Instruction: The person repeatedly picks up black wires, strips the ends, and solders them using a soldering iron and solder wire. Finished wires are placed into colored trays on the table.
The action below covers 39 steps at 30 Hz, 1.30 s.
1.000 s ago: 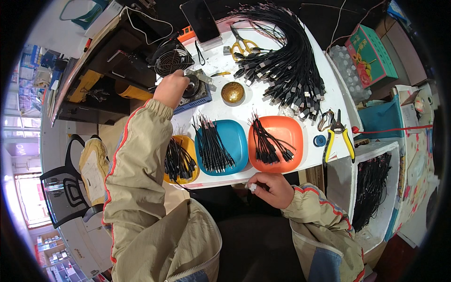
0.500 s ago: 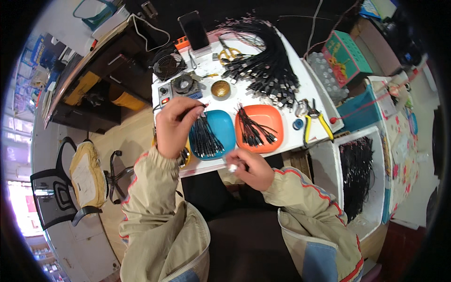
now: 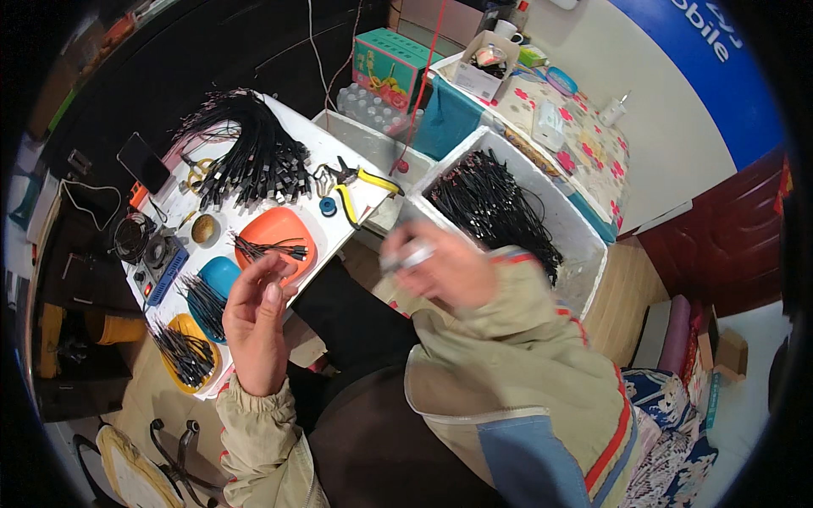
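Note:
My left hand (image 3: 257, 330) is raised in front of the orange tray (image 3: 306, 233), palm side showing, fingers loosely bent and thumb apart. I see nothing between its fingers. Some short black cables (image 3: 275, 249) lie in that tray, partly behind my fingertips. My right hand (image 3: 449, 267) is smeared by motion near the white foam box (image 3: 584, 292). A small white patch shows at its fingers; I cannot make out what it is. Inside the box lies a heap of black cables (image 3: 495, 203).
A blue tray (image 3: 222, 273) and a yellow tray (image 3: 182, 323) hold more short cables. On the white table stand a bundle of black cables (image 3: 254, 152), yellow-handled pliers (image 3: 360, 182), a small brass-coloured bowl (image 3: 204, 229), a blue device (image 3: 168, 275) and a phone (image 3: 144, 162).
My view has swung to the right, toward the foam box. My right hand has moved from the table's front edge toward that box. My left hand's pinch has loosened.

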### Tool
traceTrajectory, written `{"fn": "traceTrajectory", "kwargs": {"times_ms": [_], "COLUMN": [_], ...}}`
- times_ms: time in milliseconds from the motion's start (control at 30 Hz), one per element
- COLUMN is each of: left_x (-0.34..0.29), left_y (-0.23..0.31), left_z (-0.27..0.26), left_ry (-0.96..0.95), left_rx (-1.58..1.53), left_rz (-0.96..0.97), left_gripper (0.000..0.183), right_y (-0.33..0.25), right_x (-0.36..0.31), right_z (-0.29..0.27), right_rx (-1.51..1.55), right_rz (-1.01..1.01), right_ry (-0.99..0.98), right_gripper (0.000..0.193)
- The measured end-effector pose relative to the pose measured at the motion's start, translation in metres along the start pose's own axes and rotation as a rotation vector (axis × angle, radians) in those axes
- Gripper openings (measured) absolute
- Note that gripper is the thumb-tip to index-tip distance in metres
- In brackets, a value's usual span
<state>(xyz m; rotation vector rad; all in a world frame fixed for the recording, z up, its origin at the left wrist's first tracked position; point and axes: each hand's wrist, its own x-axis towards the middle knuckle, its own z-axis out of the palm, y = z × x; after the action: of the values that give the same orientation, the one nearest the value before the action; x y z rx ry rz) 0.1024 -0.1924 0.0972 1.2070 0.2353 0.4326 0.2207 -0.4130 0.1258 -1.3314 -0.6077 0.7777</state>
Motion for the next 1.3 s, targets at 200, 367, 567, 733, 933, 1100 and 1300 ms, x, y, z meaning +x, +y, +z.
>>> {"fn": "traceTrajectory", "kwargs": {"times_ms": [200,367,567,733,933,1100,1300], "left_x": [-0.011,-0.028,-0.053,-0.051,-0.012,-0.005,-0.025], "left_y": [-0.021,-0.046,-0.055,-0.038,-0.035,-0.042,-0.014], "left_z": [-0.043,-0.077,-0.119,-0.163,-0.217,-0.232,-0.221], "left_ry": [0.056,0.222,0.287,0.539,0.682,0.700,0.739], "left_rx": [0.085,0.034,0.127,0.873,1.578,1.459,0.913], "left_rz": [-0.124,-0.147,-0.155,0.113,0.273,0.162,0.342], "left_gripper": [0.025,0.019,0.020,0.017,0.011,0.011,0.005], "right_y": [-0.087,-0.001,0.122,0.112,0.087,0.118,0.166], "right_x": [-0.072,-0.045,0.012,0.050,0.106,0.167,0.236], "right_z": [-0.112,-0.242,-0.340,-0.246,-0.009,0.122,0.186], "right_rx": [-1.231,-1.742,-1.650,-1.652,-1.013,-0.900,-1.163], "right_rz": [-0.085,0.171,0.678,0.203,-0.161,-0.245,-0.152], "right_ry": [0.411,0.493,0.536,0.476,-0.013,-0.362,-0.198], "right_gripper": [0.023,0.014,0.033,0.024,0.015,0.016,0.016]}}
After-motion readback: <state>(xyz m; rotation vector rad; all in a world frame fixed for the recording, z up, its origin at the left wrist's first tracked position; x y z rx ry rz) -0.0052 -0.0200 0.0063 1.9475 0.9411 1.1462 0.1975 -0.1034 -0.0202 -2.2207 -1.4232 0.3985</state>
